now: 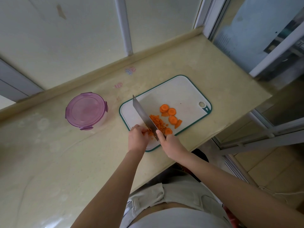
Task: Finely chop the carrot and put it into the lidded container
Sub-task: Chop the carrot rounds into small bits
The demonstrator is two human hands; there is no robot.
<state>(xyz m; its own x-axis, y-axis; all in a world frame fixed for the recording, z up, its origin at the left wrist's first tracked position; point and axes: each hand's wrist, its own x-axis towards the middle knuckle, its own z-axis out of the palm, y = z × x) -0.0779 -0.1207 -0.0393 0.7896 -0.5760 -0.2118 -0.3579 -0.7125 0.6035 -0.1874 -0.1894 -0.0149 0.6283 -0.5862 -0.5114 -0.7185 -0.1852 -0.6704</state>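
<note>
Your right hand (171,142) is clenched round the handle of the cleaver (143,115), thumb laid up along the side near the blade's heel. That steadies the wide blade, which runs diagonally away from you across the near-left part of the cutting board (181,89). Your left hand (137,137) sits just left of the blade with its fingers curled down over a carrot piece (146,132). It pins the piece against the board right beside the steel, knuckles toward the blade, so the tips stay tucked back from the edge.

The rest of the carrot is spread over the board. A heap of fine carrot bits (158,122) lies just right of the blade, pushed clear of the cutting line. About 6 thick carrot slices (171,111) wait further right, some overlapping, one close to your right thumb.

The lidded container (86,110), with its purple lid clipped on, stands on the countertop (65,162) well left of the board, out of the knife's way. None of the carrot is in it. By my reading you are mid-chop, with most slices uncut, so the lid will have to come off before anything is transferred.
</note>
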